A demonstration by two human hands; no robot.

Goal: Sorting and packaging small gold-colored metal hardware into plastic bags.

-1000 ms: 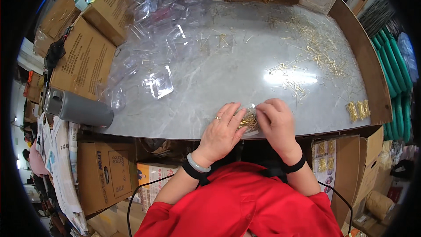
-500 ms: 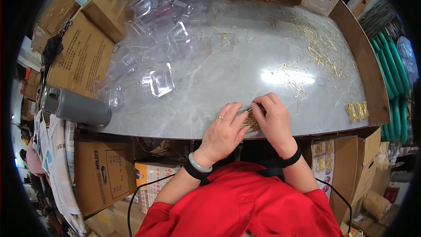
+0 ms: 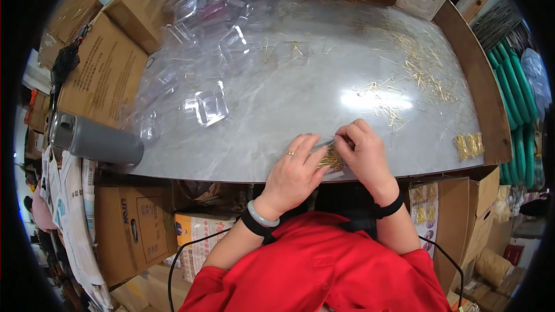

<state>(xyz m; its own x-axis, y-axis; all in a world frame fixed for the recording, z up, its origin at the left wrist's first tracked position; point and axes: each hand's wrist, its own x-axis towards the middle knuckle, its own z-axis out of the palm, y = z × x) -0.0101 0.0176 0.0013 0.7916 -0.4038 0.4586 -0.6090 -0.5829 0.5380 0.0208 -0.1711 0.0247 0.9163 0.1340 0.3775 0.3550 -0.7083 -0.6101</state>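
At the table's near edge lies a bundle of thin gold wire hooks (image 3: 332,158). My left hand (image 3: 292,172) lies over the bundle's left side, its fingers curved against the wires and pressing them. On the bundle's right is my right hand (image 3: 365,155), thumb and forefinger pinched together above it. A thin dark strand seems to run from that pinch toward the left fingertips, too fine to name. Loose gold wire hooks (image 3: 378,104) lie beyond my hands, and more hooks (image 3: 425,69) spread toward the far right. Several tied bundles (image 3: 469,146) rest by the right edge.
Clear plastic boxes (image 3: 208,104) heap over the table's (image 3: 272,110) left side. A grey bottle (image 3: 104,141) lies at the near left corner. Cardboard boxes (image 3: 101,75) wall the left; a wooden board (image 3: 474,75) edges the right. An open carton (image 3: 442,208) stands below at right.
My right hand has drawn slightly right and away from the bundle, still pinched, so more of the wires show. My left hand stays in nearly the same place.
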